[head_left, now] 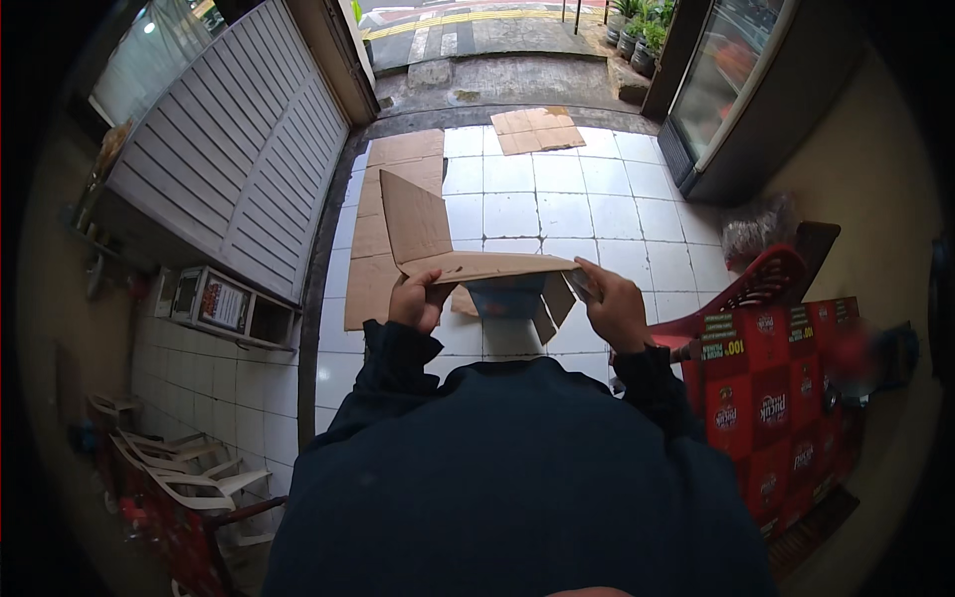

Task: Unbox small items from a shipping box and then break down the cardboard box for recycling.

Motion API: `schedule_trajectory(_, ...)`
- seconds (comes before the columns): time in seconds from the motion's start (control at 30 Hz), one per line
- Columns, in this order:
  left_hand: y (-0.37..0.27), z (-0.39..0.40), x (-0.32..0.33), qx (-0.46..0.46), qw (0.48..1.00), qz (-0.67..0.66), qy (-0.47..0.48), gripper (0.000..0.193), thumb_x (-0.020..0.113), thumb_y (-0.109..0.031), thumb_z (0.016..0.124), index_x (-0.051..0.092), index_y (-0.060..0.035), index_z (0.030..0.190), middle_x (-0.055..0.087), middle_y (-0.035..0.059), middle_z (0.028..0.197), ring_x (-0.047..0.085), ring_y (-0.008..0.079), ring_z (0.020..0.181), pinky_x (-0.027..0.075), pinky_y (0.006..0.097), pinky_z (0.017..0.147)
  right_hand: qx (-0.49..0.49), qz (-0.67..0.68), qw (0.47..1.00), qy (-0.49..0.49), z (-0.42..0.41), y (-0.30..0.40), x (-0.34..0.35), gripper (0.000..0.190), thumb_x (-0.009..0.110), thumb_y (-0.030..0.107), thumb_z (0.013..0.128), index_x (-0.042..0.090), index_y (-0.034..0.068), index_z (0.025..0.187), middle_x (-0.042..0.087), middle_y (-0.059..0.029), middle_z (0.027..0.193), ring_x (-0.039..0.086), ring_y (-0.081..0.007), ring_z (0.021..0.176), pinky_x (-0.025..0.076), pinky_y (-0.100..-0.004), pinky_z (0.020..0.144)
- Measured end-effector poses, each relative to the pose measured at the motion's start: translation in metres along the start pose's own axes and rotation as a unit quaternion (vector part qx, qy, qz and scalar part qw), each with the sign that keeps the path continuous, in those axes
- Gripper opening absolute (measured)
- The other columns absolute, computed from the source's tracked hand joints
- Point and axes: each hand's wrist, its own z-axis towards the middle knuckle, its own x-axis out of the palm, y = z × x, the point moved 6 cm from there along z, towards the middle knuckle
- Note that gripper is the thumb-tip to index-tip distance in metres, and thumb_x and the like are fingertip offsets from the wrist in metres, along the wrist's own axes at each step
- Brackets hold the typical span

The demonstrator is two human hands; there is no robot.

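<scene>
A folded piece of brown cardboard [496, 264] is stretched between my two hands above the tiled floor. At its left end my left hand [416, 302] grips the near edge, thumb on top. My right hand [618, 304] pinches the right end, and something clear or shiny shows beside its fingers. One cardboard flap [416, 220] stands up at the far left, while narrower flaps hang down near my right hand. Under the cardboard is a blue item [507, 297], partly hidden; I cannot tell what it is.
Flattened cardboard [363, 291] lies on the left tiles, another sheet [537, 131] near the doorway. A red plastic chair [761, 280] and red-covered table [768, 403] stand right, a glass-door cabinet [731, 82] beyond. A slatted white panel [239, 142] lines the left.
</scene>
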Motion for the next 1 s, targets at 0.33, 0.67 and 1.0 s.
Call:
schedule_trajectory(0.33,-0.112,0.221,0.104,0.107,0.993,-0.023,0.039,0.030,0.044,0.000,0.085,0.042,0.0099,0.113,0.052,0.0211,0.108,0.054,0.0354,0.102,0.043,0.0477,0.098,-0.134,-0.049,0.976,-0.163,0.258,-0.028,0.015,0.027,0.056,0.013,0.081,0.064,0.017,0.106,0.066,-0.0104,0.084,0.064,-0.0286,0.077,0.051,-0.0391,0.067)
schedule_trajectory(0.67,-0.323,0.324,0.256,0.230,0.929,-0.069,0.282,0.021,0.050,0.004,0.084,0.047,0.0114,0.104,0.056,0.0213,0.107,0.054,0.0323,0.106,0.042,0.0416,0.100,-0.316,-0.121,0.858,-0.387,0.452,0.075,-0.037,0.042,0.056,0.007,0.078,0.062,0.027,0.115,0.067,-0.0072,0.088,0.065,-0.0231,0.069,0.053,-0.0320,0.061)
schedule_trajectory(1.0,-0.326,0.358,0.170,0.223,0.947,-0.076,0.221,0.026,0.054,-0.007,0.089,0.049,-0.0019,0.114,0.056,0.0144,0.112,0.054,0.0288,0.106,0.046,0.0418,0.093,-0.379,-0.226,0.860,-0.255,0.486,0.066,0.038,0.044,0.062,0.007,0.074,0.063,0.027,0.113,0.068,0.0000,0.097,0.065,-0.0181,0.066,0.053,-0.0289,0.055)
